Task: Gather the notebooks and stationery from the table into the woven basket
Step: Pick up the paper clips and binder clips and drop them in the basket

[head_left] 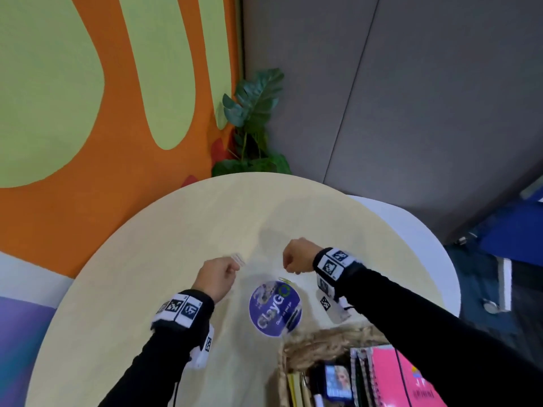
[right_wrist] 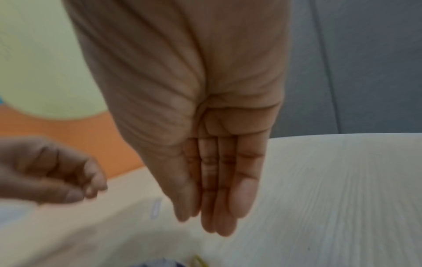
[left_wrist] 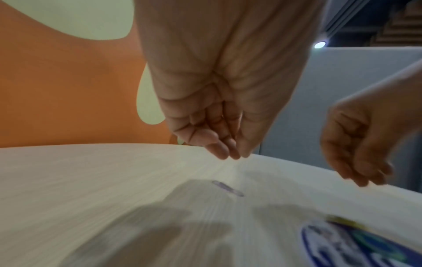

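Risk, clip: I judge the small paper clip [left_wrist: 228, 188] the hardest pick left; it lies flat on the table [head_left: 176, 230], thin and pale, so my fingertips could slide over it or flick it toward the edge.
Risk, sticker: the round blue sticker [head_left: 275, 307] lies flat just short of the woven basket [head_left: 323, 343]; with no raised edge, a hurried scrape could crease it.
Risk, yellow piece: a small yellow-green bit [head_left: 285, 280] sits at the sticker's far rim; too blurred to name, easy to overlook.
Risk, basket: the notebooks [head_left: 390, 374] already stand inside, packed close, so a dropped clip may vanish between them.
Left hand [head_left: 219, 276]: I hold it above the table, just near side of the clip, fingers hanging loosely curled and close together, gripping nothing.
Right hand [head_left: 298, 255]: raised over the table beyond the sticker, fingers together and pointing down, bent at the knuckles, nothing in them.
Spacing: the two hands are near each other, not touching.
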